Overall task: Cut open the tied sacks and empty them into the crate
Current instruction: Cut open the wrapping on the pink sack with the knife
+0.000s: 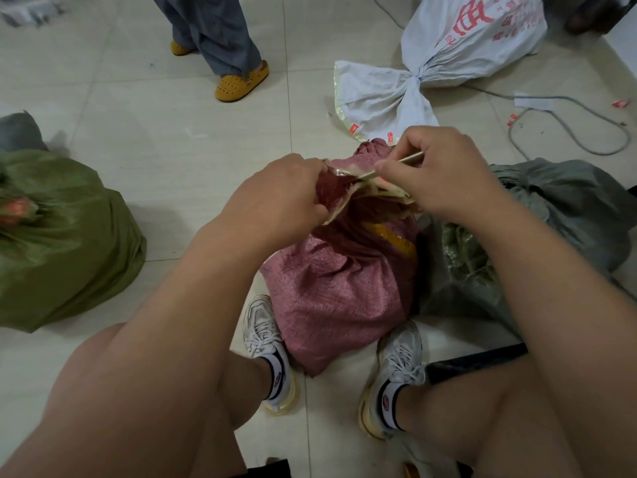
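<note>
**A:** You had the pink sack point(341, 291) upright on the tiled floor point(165, 108) between your 2 shoes. Your left hand point(279, 191) bunched its neck, fingers curled tight round the gathered cloth.

**B:** And the other hand?

**A:** Your right hand point(437, 174) pinched a thin metal blade point(396, 165) between thumb and fingertips, its tip lying against the neck just beside your left knuckles.

**B:** So where was the danger?

**A:** I judged 2 risks. A slip toward the left hand could have nicked it, the blade sat so near. A cut too deep could have torn whatever was inside. Also, I couldn't see any crate in view, while the white sack point(472, 39) lay tied, well apart.
</note>
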Available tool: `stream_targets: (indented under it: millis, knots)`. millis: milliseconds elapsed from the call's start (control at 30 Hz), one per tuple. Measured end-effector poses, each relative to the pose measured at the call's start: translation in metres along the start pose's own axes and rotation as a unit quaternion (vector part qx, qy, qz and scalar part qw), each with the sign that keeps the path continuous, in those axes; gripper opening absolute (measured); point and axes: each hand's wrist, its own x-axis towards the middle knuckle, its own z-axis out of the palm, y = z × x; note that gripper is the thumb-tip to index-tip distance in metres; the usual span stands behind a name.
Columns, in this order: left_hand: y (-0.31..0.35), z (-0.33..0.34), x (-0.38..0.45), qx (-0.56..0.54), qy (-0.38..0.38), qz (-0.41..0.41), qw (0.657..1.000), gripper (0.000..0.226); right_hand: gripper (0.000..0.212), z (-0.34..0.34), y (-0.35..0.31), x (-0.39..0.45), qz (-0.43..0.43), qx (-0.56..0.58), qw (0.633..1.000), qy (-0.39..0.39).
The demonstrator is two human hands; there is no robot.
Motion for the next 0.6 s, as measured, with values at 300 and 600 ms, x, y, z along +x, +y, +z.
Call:
stream_targets:
  millis: [300, 600]
  knots:
    - [-0.005, -0.003, 0.000, -0.046, -0.015, -0.002, 0.999, 0.048, 0.022, -0.003, 0.004, -0.002, 0.012, 0.032, 0.999, 0.010]
    - [-0.015, -0.005, 0.001, -0.035, -0.049, -0.053, 0.997, 0.044, 0.015, -0.010, 0.000, -0.003, 0.005, 0.047, 0.999, 0.014]
